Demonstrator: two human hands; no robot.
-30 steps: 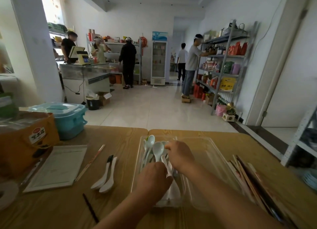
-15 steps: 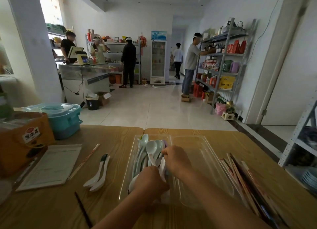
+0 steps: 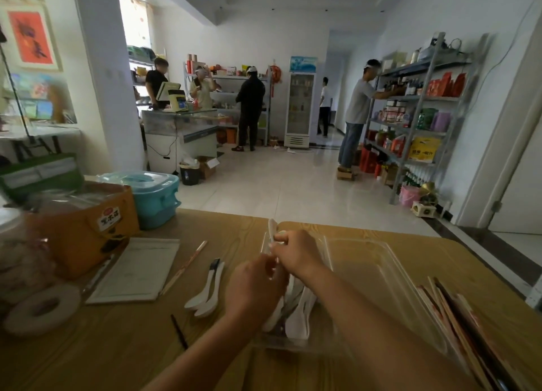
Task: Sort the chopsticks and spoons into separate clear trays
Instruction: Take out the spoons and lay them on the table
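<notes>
- Right hand (image 3: 296,258): its grip pinches a smooth white spoon (image 3: 272,229) upright at the clear tray's (image 3: 381,273) 11 o'clock corner.
- Left hand (image 3: 255,288) curls over glossy spoons (image 3: 299,317) inside; grip unclear.
- Slender chopsticks (image 3: 451,311) lie at its 3 o'clock.

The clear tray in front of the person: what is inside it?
White spoons lie in the near left part of the clear tray. The left hand and the right hand grip some and cover their middles, so they cannot be counted.
</notes>
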